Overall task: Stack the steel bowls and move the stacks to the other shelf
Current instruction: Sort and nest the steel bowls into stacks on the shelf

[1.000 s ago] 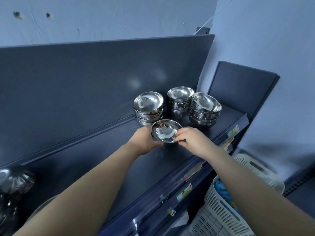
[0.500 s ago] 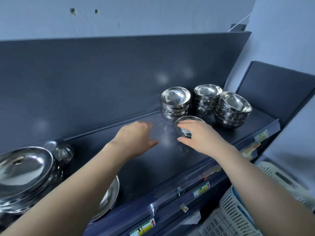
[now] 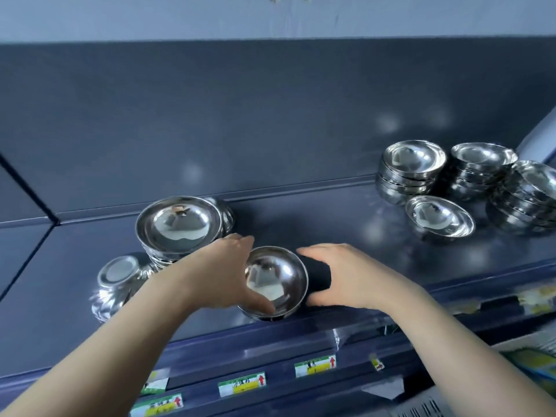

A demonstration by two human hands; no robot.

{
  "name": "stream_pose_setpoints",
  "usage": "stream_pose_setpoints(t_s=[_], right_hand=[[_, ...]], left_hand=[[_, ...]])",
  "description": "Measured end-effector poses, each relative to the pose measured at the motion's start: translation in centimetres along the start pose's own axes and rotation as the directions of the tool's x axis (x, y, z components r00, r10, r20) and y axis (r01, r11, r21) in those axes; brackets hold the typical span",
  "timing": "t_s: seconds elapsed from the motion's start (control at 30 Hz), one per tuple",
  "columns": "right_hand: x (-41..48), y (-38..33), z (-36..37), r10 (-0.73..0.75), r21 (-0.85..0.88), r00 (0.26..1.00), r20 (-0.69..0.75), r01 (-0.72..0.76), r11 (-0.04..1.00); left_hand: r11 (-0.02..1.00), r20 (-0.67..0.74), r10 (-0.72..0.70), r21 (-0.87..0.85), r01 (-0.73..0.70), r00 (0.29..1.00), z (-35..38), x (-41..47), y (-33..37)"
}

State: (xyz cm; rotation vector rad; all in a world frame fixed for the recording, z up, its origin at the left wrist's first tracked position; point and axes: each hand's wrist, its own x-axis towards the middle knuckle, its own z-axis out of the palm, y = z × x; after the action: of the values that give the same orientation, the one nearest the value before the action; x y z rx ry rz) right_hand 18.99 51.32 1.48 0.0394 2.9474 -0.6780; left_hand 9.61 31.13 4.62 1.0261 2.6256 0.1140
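A small steel bowl [image 3: 275, 281] stands upright near the front edge of the dark shelf [image 3: 346, 224]. My left hand [image 3: 222, 275] grips it, thumb on the near rim and fingers over the far rim. Just right of the bowl, my right hand [image 3: 343, 278] is cupped with fingers apart and holds nothing; a dark gap shows between palm and bowl. At the right end stand three stacks of steel bowls [image 3: 412, 167], [image 3: 481, 164], [image 3: 529, 197]. In front of them sits a single bowl [image 3: 439, 218].
A stack of larger steel bowls [image 3: 180, 227] stands just behind my left hand. A ribbed bowl [image 3: 120, 275] lies upside down at the left. Price labels [image 3: 240, 383] line the shelf's front edge. A white basket [image 3: 529, 356] shows at the lower right.
The view has swung left. Both hands left the single bowl by the right stacks and moved left; my left hand now grips a bowl near the large stack.
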Motion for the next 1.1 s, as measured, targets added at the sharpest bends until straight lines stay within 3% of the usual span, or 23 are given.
stream_pose_setpoints(t_s=[0.23,0.37,0.5,0.73,0.9,1.1], right_hand=[[-0.2,-0.5,1.2,0.012,0.157,1.0,-0.014,-0.01,0.988],[-1.1,0.2,0.6,0.069,0.225,0.994,-0.08,-0.05,0.973],[-2.8,2.5,-1.3,0.131,0.26,0.977,-0.167,-0.084,0.962],[-7.1,8.3,-7.7,0.245,0.314,0.918,-0.313,-0.143,0.938],[-9.4,12.8,-11.7,0.305,0.356,0.874,-0.379,-0.166,0.919],[-9.4,18.2,-13.2,0.377,0.361,0.86,-0.345,-0.249,0.899]], left_hand=[[0.995,0.06,0.077,-0.064,-0.073,0.995,1.8,0.7,-0.6],[0.993,-0.015,0.102,-0.061,-0.103,0.995,1.7,1.5,0.6],[0.969,-0.147,0.162,-0.162,-0.186,0.976,1.1,3.8,2.9],[0.818,-0.287,0.36,-0.36,-0.448,0.888,-1.4,8.5,11.5],[0.707,-0.325,0.454,-0.435,-0.557,0.83,-2.5,12.5,17.9],[0.709,-0.279,0.406,-0.505,-0.493,0.87,-1.1,16.9,22.3]])
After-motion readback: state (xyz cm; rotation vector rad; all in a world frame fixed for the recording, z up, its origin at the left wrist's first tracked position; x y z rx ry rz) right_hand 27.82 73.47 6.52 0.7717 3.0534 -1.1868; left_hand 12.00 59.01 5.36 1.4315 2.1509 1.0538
